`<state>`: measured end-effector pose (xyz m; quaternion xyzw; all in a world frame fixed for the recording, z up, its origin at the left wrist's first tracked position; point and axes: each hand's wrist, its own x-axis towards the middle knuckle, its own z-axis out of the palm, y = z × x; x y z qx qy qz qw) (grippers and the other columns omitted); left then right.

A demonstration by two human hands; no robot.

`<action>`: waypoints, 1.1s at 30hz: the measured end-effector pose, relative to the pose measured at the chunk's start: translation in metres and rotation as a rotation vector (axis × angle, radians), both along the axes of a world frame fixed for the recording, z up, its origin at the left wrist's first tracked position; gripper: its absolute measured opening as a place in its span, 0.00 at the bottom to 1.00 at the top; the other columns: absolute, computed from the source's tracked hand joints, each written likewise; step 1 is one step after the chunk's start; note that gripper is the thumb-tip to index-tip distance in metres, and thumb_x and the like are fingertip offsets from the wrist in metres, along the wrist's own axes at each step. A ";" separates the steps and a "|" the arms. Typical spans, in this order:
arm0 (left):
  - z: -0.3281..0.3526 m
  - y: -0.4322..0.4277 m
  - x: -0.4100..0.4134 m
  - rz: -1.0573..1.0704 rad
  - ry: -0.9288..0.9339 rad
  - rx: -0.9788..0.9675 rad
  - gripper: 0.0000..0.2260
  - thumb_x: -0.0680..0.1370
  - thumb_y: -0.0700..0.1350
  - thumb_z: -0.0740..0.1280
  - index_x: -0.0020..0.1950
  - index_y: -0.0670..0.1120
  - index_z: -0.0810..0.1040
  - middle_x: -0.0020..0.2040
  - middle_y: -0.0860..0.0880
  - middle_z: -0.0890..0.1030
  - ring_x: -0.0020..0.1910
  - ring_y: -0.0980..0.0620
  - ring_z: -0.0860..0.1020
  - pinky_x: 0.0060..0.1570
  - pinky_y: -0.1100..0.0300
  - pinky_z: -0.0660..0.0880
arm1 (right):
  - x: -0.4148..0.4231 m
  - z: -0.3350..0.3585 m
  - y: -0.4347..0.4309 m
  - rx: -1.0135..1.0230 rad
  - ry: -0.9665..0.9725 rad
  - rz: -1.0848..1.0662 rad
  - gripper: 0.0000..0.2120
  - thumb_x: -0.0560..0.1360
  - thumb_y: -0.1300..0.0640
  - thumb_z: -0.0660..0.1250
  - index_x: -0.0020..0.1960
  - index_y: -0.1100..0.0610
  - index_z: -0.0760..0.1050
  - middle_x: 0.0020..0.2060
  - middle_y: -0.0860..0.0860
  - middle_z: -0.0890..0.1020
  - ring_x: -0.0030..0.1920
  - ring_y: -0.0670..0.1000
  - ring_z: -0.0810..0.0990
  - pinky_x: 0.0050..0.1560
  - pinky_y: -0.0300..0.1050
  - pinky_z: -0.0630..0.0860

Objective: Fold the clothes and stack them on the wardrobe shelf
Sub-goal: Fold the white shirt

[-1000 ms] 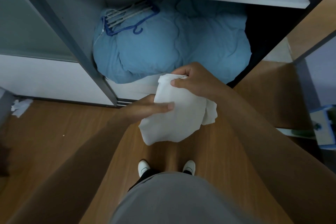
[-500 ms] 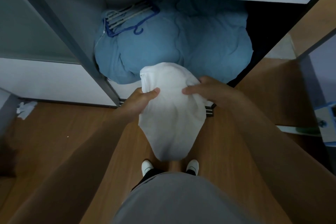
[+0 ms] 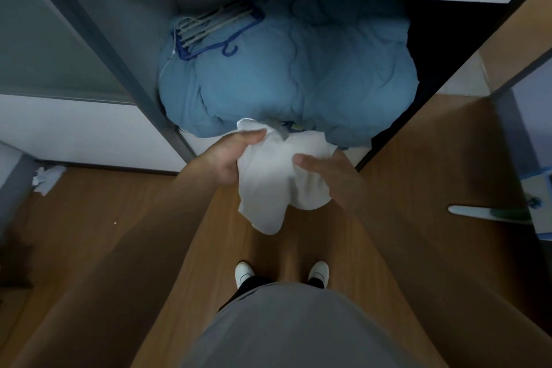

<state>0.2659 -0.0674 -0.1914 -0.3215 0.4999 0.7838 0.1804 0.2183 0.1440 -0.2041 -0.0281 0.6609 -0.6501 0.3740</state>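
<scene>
White garment point(image 3: 268, 185) hangs bunched between both hands, above the floor point(image 3: 119, 233), just before the wardrobe's blue quilt point(image 3: 298, 75). Left hand point(image 3: 230, 158) fingers point(image 3: 251, 136) clutch its top edge; right hand point(image 3: 331, 176) pinches its right side.

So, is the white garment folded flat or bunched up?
Bunched up: the white garment hangs crumpled, gripped by the left hand and right hand.
</scene>
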 end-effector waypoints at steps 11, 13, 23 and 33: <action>-0.027 0.001 0.025 -0.258 0.268 -0.274 0.21 0.76 0.55 0.72 0.61 0.42 0.81 0.59 0.37 0.82 0.60 0.38 0.80 0.63 0.42 0.74 | -0.030 0.031 -0.003 0.066 -0.373 -0.359 0.32 0.72 0.48 0.76 0.71 0.58 0.72 0.64 0.54 0.79 0.61 0.54 0.79 0.64 0.50 0.75; -0.023 0.006 0.018 -0.098 0.243 -0.305 0.15 0.77 0.51 0.71 0.57 0.42 0.83 0.55 0.37 0.83 0.55 0.39 0.82 0.54 0.46 0.77 | -0.030 0.032 -0.002 -0.012 -0.383 -0.391 0.33 0.68 0.44 0.77 0.68 0.56 0.74 0.63 0.54 0.79 0.61 0.55 0.78 0.64 0.53 0.74; -0.005 0.000 0.002 0.002 0.353 0.066 0.19 0.81 0.50 0.67 0.70 0.46 0.74 0.65 0.44 0.80 0.63 0.45 0.80 0.56 0.53 0.80 | -0.006 0.012 0.000 -0.025 -0.121 -0.213 0.17 0.72 0.58 0.76 0.60 0.53 0.78 0.51 0.50 0.87 0.51 0.51 0.86 0.48 0.46 0.83; -0.017 0.003 0.000 0.029 0.209 -0.315 0.13 0.80 0.49 0.69 0.62 0.47 0.80 0.52 0.48 0.86 0.50 0.48 0.85 0.49 0.52 0.83 | -0.028 0.017 0.000 0.124 -0.247 -0.357 0.13 0.73 0.50 0.76 0.53 0.52 0.78 0.51 0.52 0.84 0.52 0.54 0.82 0.53 0.51 0.81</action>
